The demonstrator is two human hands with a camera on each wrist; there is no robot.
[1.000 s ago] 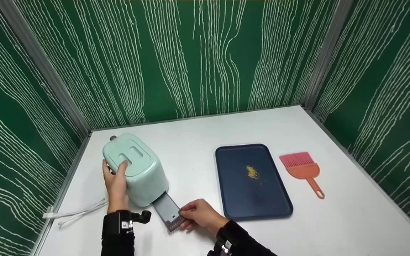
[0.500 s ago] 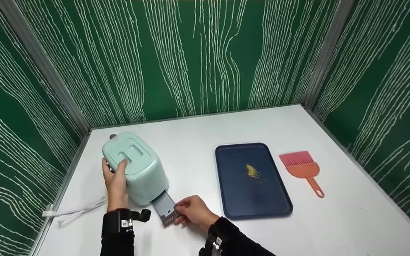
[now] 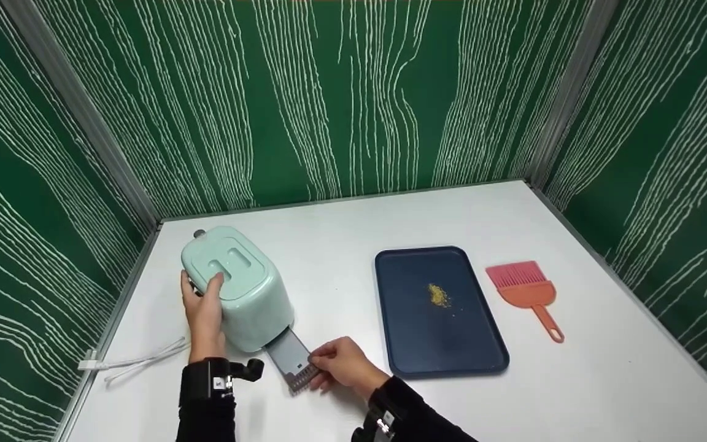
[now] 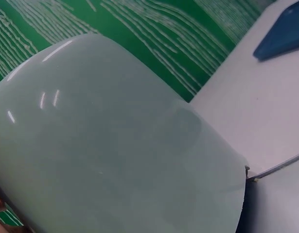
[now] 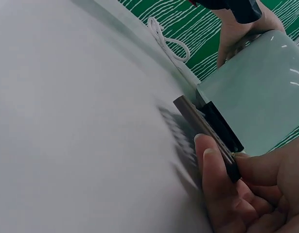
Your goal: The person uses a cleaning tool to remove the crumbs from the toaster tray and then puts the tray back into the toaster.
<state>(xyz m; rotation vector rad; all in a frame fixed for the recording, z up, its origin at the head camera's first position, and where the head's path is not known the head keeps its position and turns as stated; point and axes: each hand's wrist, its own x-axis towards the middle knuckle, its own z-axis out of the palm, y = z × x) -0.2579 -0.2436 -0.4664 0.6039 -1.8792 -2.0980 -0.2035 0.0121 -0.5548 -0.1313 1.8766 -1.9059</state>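
Note:
A mint-green toaster [image 3: 255,307] stands at the left of the table, its lid [image 3: 234,258] marked by two recesses. My left hand [image 3: 205,313] grips its left side, thumb on the lid by the near recess and fingers down the side. From the toaster's lower front sticks out a grey crumb tray [image 3: 289,353] with a slotted dark end. My right hand [image 3: 344,365] pinches that end; in the right wrist view the thumb [image 5: 261,167] lies on one face and the fingers [image 5: 215,179] on the other. The left wrist view is mostly filled by the toaster's wall [image 4: 115,136].
Right of my hands lies a dark blue tray [image 3: 439,350] with a small pile of yellow crumbs [image 3: 437,295]. Beyond it is an orange brush [image 3: 528,296] with pink bristles. A white cord with a plug [image 3: 89,362] reaches the left table edge. Green walls surround the table.
My right hand has slid the crumb tray a little further into the toaster, then slightly back out. The left hand keeps its grip. The head view has shifted a little.

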